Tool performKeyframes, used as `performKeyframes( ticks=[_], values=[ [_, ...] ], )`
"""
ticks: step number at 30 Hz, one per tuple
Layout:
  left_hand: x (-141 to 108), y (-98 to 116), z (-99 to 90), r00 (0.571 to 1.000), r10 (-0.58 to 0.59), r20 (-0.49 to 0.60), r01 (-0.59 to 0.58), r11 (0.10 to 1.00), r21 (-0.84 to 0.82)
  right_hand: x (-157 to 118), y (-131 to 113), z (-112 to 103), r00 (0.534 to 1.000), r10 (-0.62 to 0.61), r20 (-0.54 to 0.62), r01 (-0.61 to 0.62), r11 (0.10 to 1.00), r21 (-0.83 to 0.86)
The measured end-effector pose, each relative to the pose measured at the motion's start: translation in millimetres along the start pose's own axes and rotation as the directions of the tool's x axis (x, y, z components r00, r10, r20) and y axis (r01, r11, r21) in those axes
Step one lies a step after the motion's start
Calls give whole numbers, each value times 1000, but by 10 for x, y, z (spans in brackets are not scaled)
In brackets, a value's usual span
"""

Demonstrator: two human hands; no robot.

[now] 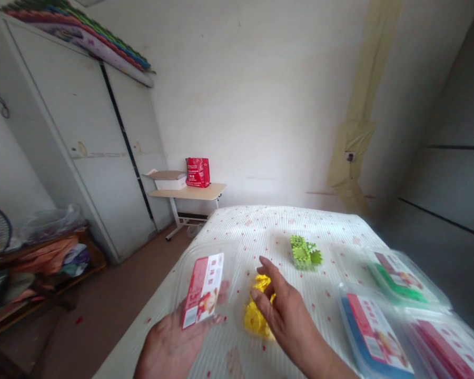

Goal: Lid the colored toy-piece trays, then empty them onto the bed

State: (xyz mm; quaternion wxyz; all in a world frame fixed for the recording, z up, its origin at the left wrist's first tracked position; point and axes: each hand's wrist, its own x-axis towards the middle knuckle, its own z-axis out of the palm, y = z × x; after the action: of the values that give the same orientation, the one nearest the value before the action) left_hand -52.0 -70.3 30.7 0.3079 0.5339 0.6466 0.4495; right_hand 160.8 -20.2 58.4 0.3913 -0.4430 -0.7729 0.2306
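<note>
Under right fingers point(272, 271) — yellow pieces point(254, 318), lid point(203, 289) in left fingers point(223, 292)

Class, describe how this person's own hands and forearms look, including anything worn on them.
The left hand and right hand are bare, with no gloves. The right wrist and visible forearm show no sleeve, watch or bracelet. No rings show, though a label hides some left fingers.

The head camera looks forward, down over spotted cloth point(324, 300).

Clear lid point(204, 287) in left hand point(171, 342), right hand point(285, 308) at yellow pieces point(254, 317), green pieces point(302, 253) farther back.
</note>
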Motion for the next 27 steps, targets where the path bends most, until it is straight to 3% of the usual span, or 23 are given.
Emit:
performKeyframes(
  ticks=[2,5,8,12,15,18,21,27],
  values=[
    [-28,72,122,992,-58,112,80,975,-209,2,20,15,1000,7,-1,-7,993,117],
    [-36,153,277,949,-139,284,269,829,-491,-17,52,33,1000,11,-3,-10,985,174],
    [13,181,398,955,-163,249,278,787,-551,-68,133,22,997,57,-42,-50,987,155],
    [141,78,539,988,-149,49,156,941,-301,-162,333,29,989,139,-60,-136,990,43],
    [223,-25,644,998,-50,32,50,999,-3,-208,493,57,973,228,-44,-231,970,-82],
    [268,-44,731,999,-2,44,-10,961,275,-201,600,60,953,303,-5,-297,931,-214],
    [302,22,785,998,-44,56,12,883,470,-149,647,31,927,375,22,-349,881,-319],
    [460,77,842,997,-36,65,-5,842,539,-34,688,2,875,484,8,-430,784,-447]
  ],
)
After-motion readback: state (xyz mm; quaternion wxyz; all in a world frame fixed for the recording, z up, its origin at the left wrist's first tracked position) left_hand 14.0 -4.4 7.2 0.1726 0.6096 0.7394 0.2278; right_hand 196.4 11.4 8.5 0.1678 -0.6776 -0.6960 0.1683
